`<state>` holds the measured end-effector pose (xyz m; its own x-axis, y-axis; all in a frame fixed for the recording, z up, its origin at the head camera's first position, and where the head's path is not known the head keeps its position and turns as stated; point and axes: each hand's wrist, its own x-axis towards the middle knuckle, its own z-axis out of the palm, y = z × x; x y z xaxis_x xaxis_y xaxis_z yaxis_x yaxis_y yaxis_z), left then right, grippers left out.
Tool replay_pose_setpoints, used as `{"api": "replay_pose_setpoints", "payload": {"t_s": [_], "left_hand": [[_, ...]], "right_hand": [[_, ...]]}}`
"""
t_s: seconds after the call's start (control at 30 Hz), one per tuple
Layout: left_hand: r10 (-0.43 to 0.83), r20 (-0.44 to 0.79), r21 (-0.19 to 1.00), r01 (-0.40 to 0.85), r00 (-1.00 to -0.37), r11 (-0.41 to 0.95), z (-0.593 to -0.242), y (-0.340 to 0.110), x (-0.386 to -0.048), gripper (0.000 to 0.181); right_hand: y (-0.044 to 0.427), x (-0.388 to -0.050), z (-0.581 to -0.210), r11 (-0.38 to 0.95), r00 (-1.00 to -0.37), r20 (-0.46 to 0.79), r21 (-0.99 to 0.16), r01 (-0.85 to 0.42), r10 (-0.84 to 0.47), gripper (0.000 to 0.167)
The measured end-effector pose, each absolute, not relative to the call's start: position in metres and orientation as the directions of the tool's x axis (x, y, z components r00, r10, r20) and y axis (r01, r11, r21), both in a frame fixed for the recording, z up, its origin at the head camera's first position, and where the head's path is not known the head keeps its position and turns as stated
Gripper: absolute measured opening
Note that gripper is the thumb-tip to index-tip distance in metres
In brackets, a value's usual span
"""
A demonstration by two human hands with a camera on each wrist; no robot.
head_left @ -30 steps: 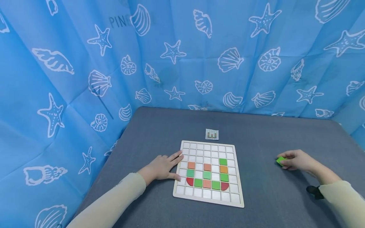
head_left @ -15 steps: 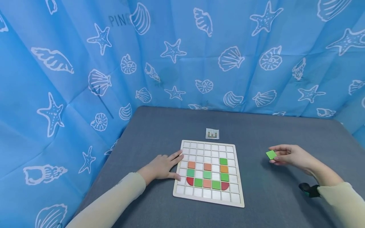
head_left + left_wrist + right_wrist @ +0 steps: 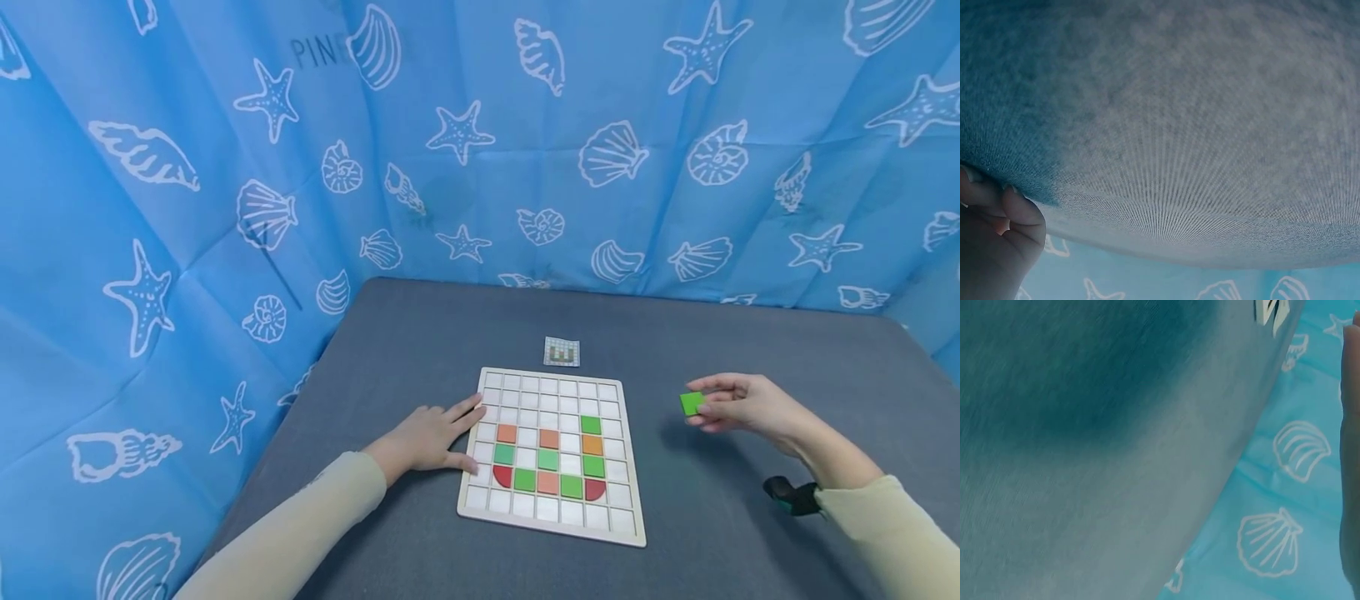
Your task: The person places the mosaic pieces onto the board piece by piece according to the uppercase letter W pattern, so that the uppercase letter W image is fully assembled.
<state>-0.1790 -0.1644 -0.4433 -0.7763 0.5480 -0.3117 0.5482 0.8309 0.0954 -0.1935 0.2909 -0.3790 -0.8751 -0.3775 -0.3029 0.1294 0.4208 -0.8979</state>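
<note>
A white grid board (image 3: 551, 533) lies on the grey table, with green, orange, salmon and red tiles set in several of its cells. My left hand (image 3: 431, 437) rests with spread fingers at the board's left edge; the left wrist view catches only part of this hand (image 3: 1004, 234). Right of the board, my right hand (image 3: 757, 408) pinches a green square tile (image 3: 691, 404) between thumb and fingers, above the table. The right wrist view shows just a sliver of that hand (image 3: 1351, 456), and the tile is out of its sight.
Behind the board lies a small printed card (image 3: 562, 352) with a grid pattern. The grey table (image 3: 420, 333) reaches back to a blue curtain (image 3: 480, 192) printed with shells and starfish. A dark device (image 3: 791, 496) sits at the right wrist.
My right hand has moved left toward the board with the green tile, which has turned so its flat face shows. The left hand stays at the board's edge.
</note>
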Motion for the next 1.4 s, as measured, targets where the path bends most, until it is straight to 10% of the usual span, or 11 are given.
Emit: {"api": "replay_pose_setpoints", "payload": {"t_s": [0.6,1.4], "left_hand": [[0.559,-0.305,0.069,0.567,-0.771,0.821,-0.443,-0.163,-0.180,0.089],[0.556,-0.312,0.074,0.564,-0.770,0.822,-0.443,-0.164,-0.179,0.090]], "right_hand": [[0.256,-0.188,-0.384,0.274,-0.928,-0.292,-0.935,0.227,-0.229,0.033],[0.202,-0.182,-0.390,0.403,-0.915,-0.293,-0.900,0.165,-0.278,0.030]]}}
